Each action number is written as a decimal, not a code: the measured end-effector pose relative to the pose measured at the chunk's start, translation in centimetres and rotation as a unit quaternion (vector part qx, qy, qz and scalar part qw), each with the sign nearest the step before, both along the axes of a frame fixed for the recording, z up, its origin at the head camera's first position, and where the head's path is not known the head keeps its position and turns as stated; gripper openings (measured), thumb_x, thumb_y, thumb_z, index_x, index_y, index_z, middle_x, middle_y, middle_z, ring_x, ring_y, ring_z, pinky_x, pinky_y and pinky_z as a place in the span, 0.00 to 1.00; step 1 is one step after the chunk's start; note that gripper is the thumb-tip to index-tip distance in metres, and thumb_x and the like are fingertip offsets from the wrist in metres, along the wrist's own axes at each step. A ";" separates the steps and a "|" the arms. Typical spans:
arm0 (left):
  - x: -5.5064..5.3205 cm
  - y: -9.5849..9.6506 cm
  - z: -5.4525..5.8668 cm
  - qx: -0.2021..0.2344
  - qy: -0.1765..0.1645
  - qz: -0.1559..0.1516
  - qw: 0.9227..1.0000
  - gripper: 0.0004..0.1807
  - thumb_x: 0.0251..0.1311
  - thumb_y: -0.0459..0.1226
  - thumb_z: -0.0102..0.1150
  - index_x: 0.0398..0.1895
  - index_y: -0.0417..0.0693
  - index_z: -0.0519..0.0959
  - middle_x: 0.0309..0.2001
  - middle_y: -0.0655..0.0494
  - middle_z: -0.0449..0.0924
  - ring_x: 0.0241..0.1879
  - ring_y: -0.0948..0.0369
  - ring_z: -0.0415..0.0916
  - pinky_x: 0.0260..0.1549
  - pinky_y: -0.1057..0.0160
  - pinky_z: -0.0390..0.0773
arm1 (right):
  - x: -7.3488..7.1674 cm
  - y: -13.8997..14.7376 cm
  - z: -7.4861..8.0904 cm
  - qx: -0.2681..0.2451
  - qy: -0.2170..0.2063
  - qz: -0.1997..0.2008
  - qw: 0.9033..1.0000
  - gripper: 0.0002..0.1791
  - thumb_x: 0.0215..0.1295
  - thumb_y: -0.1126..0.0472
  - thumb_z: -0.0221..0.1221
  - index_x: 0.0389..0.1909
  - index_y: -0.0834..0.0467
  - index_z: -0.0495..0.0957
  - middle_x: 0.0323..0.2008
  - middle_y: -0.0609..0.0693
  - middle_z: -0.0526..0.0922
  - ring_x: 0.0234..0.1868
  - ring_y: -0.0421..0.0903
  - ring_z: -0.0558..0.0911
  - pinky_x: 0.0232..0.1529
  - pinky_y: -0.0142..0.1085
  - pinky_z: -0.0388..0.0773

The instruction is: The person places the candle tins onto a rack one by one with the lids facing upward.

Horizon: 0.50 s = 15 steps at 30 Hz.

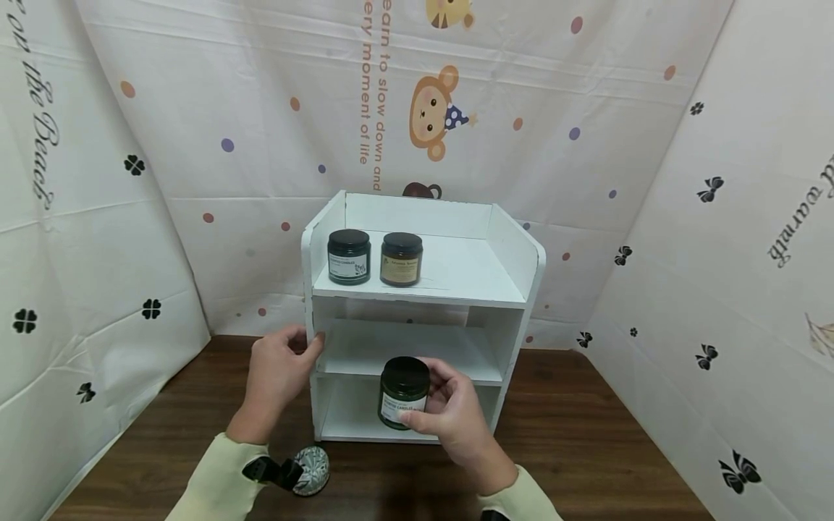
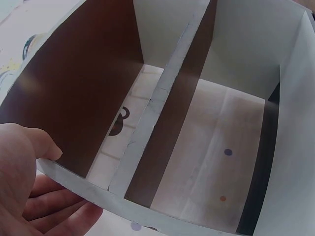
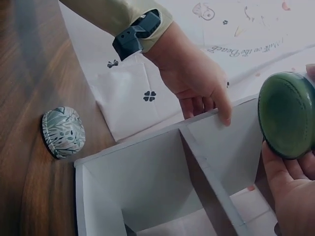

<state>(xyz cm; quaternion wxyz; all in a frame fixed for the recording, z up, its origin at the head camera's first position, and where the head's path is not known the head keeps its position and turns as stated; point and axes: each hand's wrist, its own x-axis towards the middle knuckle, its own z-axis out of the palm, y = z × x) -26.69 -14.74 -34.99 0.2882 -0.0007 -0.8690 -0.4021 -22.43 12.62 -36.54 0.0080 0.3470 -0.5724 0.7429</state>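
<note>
My right hand (image 1: pixel 459 414) holds a dark green glass candle jar (image 1: pixel 402 387) with a black lid and pale label, in front of the lower part of a white shelf unit (image 1: pixel 417 295). In the right wrist view the jar's green glass base (image 3: pixel 285 115) faces the camera. My left hand (image 1: pixel 280 365) grips the front edge of the unit's left side panel, thumb inside and fingers outside, as the left wrist view shows. On the top board stand a green candle jar (image 1: pixel 349 257) with a white label and an amber candle jar (image 1: pixel 401 260) with a tan label.
A round tin (image 1: pixel 313 470) with a leaf pattern sits on the brown wooden table (image 1: pixel 586 441), left of the unit and partly behind my left wrist strap. Printed white cloth (image 1: pixel 247 181) hangs behind and at both sides.
</note>
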 end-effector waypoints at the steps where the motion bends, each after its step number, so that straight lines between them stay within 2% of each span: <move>1: 0.0 0.0 0.0 0.000 0.000 -0.001 1.000 0.13 0.66 0.45 0.63 0.31 0.44 0.87 0.27 0.51 0.86 0.27 0.58 0.76 0.27 0.62 0.74 | 0.0 0.1 0.2 0.008 -0.005 -0.002 1.000 0.33 0.51 0.72 0.73 0.59 0.70 0.73 0.51 0.48 0.85 0.53 0.40 0.84 0.54 0.34 0.82; 6: 0.1 -0.1 -0.1 0.000 -0.003 -0.005 1.000 0.14 0.66 0.45 0.63 0.33 0.44 0.87 0.28 0.51 0.86 0.28 0.58 0.77 0.27 0.62 0.75 | 0.1 0.8 1.2 0.050 -0.031 -0.017 0.998 0.36 0.50 0.70 0.76 0.61 0.70 0.72 0.52 0.49 0.85 0.51 0.42 0.85 0.53 0.36 0.84; 15: 0.0 -0.1 0.0 -0.004 -0.003 -0.002 1.000 0.13 0.66 0.45 0.63 0.34 0.43 0.87 0.29 0.50 0.87 0.29 0.57 0.78 0.28 0.62 0.76 | 0.1 1.9 3.3 0.098 -0.050 -0.028 0.994 0.38 0.50 0.69 0.76 0.63 0.67 0.73 0.52 0.52 0.85 0.49 0.45 0.86 0.52 0.37 0.84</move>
